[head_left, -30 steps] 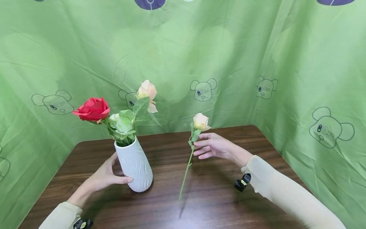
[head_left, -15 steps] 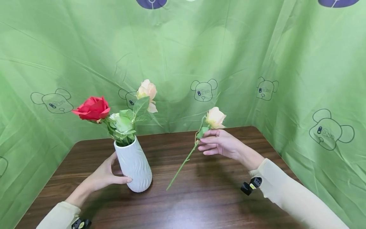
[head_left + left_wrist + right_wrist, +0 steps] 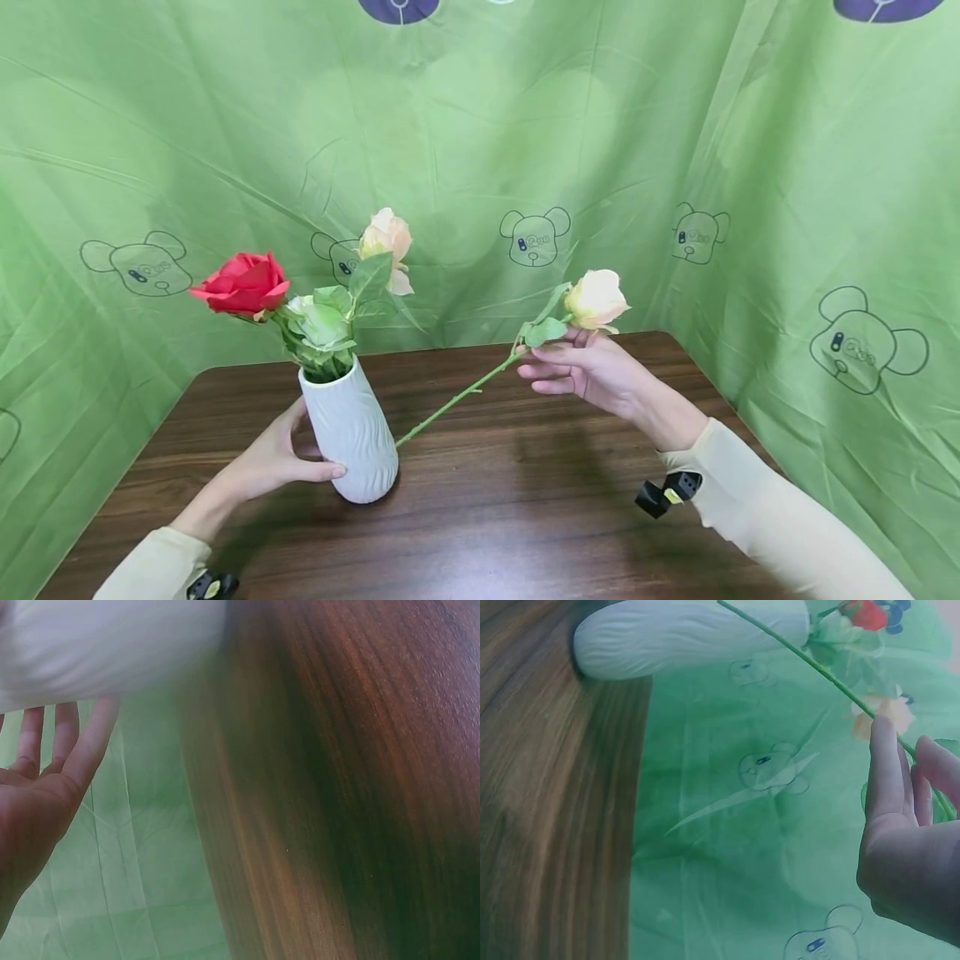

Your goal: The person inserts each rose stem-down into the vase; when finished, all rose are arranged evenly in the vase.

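A white ribbed vase [image 3: 352, 437] stands on the table at left centre, leaning slightly, gripped low on its left side by my left hand [image 3: 277, 458]. Out of its mouth rise a red rose [image 3: 243, 286], a pale green rose [image 3: 321, 323] and a peach rose [image 3: 386, 244]. My right hand [image 3: 596, 371] pinches a single cream rose [image 3: 597, 300] by its stem just under the bloom. That stem slants down to the left, and its lower end overlaps the vase's right side in the head view. In the right wrist view the stem [image 3: 810, 661] crosses in front of the vase [image 3: 682, 637].
The dark wooden table [image 3: 465, 500] has its back edge close to a green cloth backdrop [image 3: 450, 150] printed with bear heads. Cloth walls also stand along the left and right sides. Each wrist carries a small black camera [image 3: 667, 494].
My right hand has moved right and slightly up with the cream rose. Its stem has tilted from near upright to a slant, its lower end swinging left toward the vase. The left hand stays on the vase.
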Available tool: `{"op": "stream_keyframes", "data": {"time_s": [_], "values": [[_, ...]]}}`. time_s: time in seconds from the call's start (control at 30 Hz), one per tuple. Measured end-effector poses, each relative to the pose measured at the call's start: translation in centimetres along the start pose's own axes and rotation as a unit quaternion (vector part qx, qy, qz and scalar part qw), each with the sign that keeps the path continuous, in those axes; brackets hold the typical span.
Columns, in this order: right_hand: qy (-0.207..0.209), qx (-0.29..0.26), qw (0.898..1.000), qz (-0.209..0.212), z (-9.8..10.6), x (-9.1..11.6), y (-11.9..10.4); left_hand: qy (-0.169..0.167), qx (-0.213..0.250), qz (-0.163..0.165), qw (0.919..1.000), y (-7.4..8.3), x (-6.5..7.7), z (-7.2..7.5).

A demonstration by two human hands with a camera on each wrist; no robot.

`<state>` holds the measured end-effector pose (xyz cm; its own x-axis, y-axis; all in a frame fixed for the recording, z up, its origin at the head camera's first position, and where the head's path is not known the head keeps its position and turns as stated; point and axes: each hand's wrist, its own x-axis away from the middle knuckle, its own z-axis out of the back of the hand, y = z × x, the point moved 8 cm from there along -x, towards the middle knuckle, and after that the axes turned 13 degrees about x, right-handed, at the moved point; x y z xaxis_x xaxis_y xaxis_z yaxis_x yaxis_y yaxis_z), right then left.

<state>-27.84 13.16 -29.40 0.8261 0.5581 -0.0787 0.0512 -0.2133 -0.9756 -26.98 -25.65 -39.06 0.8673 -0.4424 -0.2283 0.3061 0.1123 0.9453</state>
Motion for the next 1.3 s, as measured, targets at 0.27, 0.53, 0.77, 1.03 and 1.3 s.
{"op": "stream_keyframes", "data": {"time_s": [0.27,0.53,0.77,1.03,1.3], "values": [[0.016,-0.026,0.999,0.045,-1.0,0.3,-2.3,-0.001,-0.004,-0.001,1.0000,0.1,-0.1,0.1],[-0.001,-0.059,0.992,0.113,-2.2,0.0,-4.4,-0.001,-0.004,0.002,1.0000,0.2,0.0,0.0],[0.020,-0.071,0.987,0.143,-3.2,-0.5,-5.3,0.001,-0.006,0.003,1.0000,0.1,0.0,0.0],[0.030,-0.115,0.983,0.143,-5.1,-1.8,-5.4,0.003,-0.004,0.004,1.0000,0.0,0.1,0.1],[0.035,-0.131,0.978,0.161,-6.3,-3.1,-6.0,0.003,-0.006,0.008,0.9999,-0.2,0.1,0.1]]}}
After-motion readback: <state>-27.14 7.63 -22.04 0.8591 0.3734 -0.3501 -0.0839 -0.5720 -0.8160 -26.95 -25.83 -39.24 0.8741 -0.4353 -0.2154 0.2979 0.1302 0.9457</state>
